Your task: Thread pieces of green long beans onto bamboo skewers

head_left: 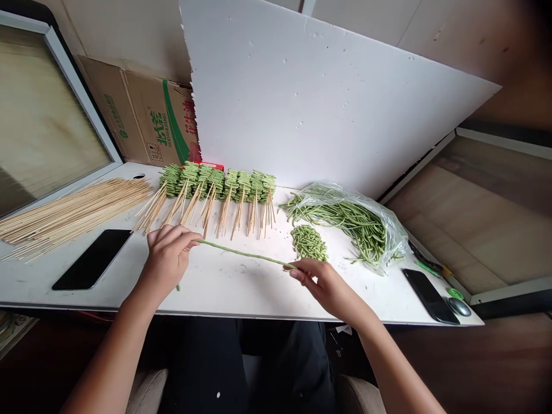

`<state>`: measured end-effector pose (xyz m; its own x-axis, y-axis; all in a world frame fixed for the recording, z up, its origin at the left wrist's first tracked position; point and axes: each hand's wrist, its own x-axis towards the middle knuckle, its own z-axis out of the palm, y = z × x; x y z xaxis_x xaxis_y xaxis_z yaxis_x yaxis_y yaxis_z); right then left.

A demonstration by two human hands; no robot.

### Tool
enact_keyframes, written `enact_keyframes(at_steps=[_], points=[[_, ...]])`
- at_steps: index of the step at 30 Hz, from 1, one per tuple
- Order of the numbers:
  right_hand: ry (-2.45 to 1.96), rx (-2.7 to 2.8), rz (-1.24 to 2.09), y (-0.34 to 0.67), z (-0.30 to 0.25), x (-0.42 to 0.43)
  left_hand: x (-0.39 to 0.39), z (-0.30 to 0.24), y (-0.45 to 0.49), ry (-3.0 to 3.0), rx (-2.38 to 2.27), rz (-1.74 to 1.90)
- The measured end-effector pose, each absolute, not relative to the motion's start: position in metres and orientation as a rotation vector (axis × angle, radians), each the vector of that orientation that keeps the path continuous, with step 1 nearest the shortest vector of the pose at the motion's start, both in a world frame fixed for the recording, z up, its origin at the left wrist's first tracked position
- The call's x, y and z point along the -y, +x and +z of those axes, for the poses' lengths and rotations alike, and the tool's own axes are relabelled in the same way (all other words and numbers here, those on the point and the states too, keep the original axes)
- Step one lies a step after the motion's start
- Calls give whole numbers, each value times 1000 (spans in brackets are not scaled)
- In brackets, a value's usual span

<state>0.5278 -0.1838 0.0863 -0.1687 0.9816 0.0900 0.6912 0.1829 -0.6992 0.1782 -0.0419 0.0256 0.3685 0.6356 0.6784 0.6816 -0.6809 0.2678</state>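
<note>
White tabletop stretches across the view, backed by an upright white foam board. Above its near part, one long green bean spans the gap between the hands: the left hand pinches it between thumb and fingers, a short green tip showing below that hand, and the right hand grips the other end between thumb and fingertips. Behind the bean stand rows of skewered bean pieces, their sticks pointing toward the person; bare bamboo skewers and a black phone lie to the left. Cut bean pieces are heaped near the right hand, beside a clear plastic bag of long beans. Behind, a cardboard carton reads "北大荒", "BEIDAHUANG" in green and "花生油" in red.
</note>
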Motion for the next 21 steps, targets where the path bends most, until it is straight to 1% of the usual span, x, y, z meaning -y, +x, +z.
enact_keyframes(at_steps=[5, 9, 14, 16, 21], points=[[-1509, 1511, 517, 539, 60, 185, 32, -12, 186, -2766, 1304, -818], [-1402, 1296, 528, 532, 38, 182, 37, -24, 199, -2809, 1347, -704], [-1371, 1248, 565, 514, 18, 180, 67, -3, 236, -2821, 1301, -930], [-1372, 1202, 595, 507, 15, 180, 85, 10, 256, -2943, 1244, -1109], [-1241, 1113, 806, 493, 20, 181, 113, 27, 306, -3361, 1098, -1289]])
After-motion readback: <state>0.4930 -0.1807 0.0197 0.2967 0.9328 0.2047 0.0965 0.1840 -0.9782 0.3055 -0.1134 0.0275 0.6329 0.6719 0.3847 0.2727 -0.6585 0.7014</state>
